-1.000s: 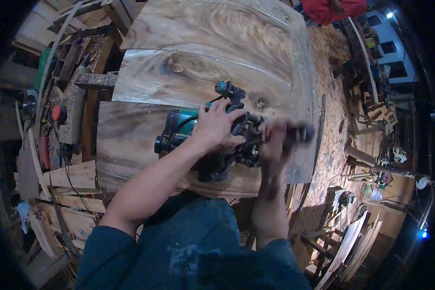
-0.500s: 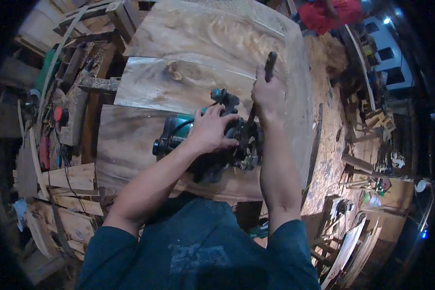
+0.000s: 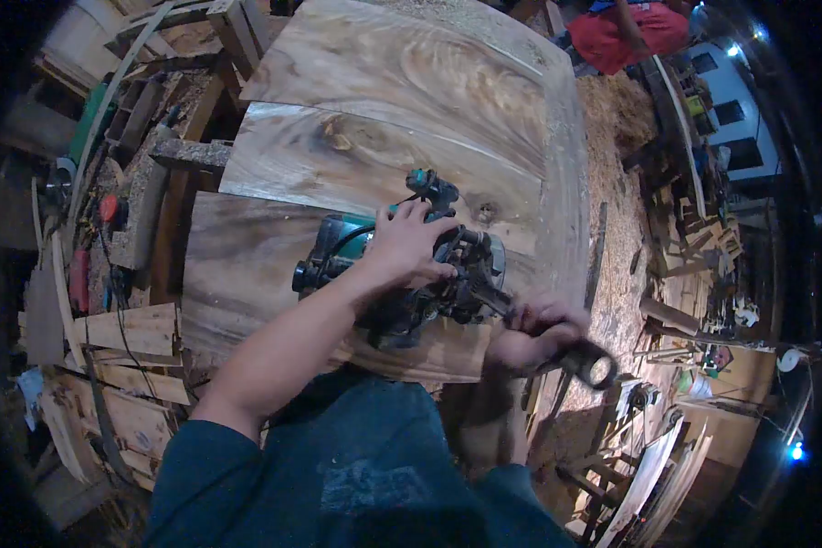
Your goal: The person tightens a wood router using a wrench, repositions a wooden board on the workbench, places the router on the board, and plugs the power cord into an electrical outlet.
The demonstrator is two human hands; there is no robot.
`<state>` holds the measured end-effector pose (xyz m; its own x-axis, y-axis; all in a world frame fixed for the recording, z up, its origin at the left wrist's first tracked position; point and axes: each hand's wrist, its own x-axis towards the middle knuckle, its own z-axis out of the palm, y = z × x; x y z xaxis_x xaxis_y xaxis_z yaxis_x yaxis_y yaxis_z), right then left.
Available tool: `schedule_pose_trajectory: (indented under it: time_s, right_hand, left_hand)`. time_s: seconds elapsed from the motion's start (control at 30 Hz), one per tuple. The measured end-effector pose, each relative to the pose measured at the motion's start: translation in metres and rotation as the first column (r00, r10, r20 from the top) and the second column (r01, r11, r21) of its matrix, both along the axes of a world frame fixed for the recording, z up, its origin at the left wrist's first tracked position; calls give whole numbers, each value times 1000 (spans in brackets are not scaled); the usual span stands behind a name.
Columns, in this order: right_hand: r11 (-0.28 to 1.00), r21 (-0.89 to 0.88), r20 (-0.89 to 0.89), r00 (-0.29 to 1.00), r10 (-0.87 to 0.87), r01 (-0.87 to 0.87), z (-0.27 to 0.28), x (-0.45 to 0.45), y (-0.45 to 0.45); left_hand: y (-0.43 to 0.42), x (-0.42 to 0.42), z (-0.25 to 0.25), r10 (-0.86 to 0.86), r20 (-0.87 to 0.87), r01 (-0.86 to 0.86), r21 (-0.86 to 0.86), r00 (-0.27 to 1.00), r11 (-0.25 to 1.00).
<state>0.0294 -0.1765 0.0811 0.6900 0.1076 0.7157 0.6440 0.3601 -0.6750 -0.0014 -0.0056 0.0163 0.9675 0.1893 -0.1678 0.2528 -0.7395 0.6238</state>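
A green and black power tool (image 3: 340,239) lies on wooden boards (image 3: 247,265). My left hand (image 3: 404,245) rests on top of it, with the fingers spread over its body and the thumb near its metal parts. To the right, my right hand (image 3: 541,331) is closed round a dark wrench (image 3: 595,363), slightly blurred. One end of the wrench reaches the tool's right side; the ringed other end sticks out past my hand.
Sawdust (image 3: 623,219) covers the surface at the right. A person in red (image 3: 626,36) is at the top right. Wood offcuts (image 3: 137,331) and a clutter of tools lie at the left; more scrap wood (image 3: 648,466) is at the lower right.
My right hand has swung the wrench from pointing up and away down toward the lower right. My left hand has stayed on the power tool. More of the person in red shows.
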Motion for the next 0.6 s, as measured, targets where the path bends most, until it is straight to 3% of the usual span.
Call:
schedule_pose_trajectory:
  time_s: [0.27,0.43,0.5,0.6]
  right_hand:
    - [998,-44,323,945,56,-44,-56,-23,-11]
    - [976,-159,311,931,191,-147,-55,-26,-25]
    - [997,-36,275,958,80,-72,-56,-33,-16]
    - [995,-95,179,983,32,-15,-44,-40,-16]
  left_hand:
    - [-3,-1,2,19,-4,-19,36,1000,999]
    - [-1,-2,10,-5,-35,5,5,999,1000]
    - [-2,-2,10,3,-32,-3,3,999,1000]
    - [-2,-2,8,15,-14,-15,-4,1000,1000]
